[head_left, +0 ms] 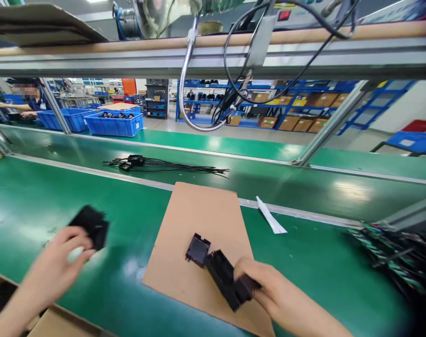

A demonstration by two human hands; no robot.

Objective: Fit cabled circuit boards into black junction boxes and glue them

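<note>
My left hand [63,260] is closed on a black plastic part [91,227], flat and blurred by motion, above the green bench at the left. On the brown cardboard sheet [202,210], my right hand [265,285] grips a long black plastic housing [223,276] by its near end. Just beyond the far end of that housing lies a small square black plastic part [198,249], open side up. Whether the two pieces touch I cannot tell. My right fingers cover part of the housing.
Black cables [170,164] lie across the bench behind the cardboard. A folded white paper strip [270,216] sits right of it, and bundled wires [391,257] at far right. Overhead hangs a flexible metal hose [183,89]. Blue bins [114,125] and a person [32,100] are at back left.
</note>
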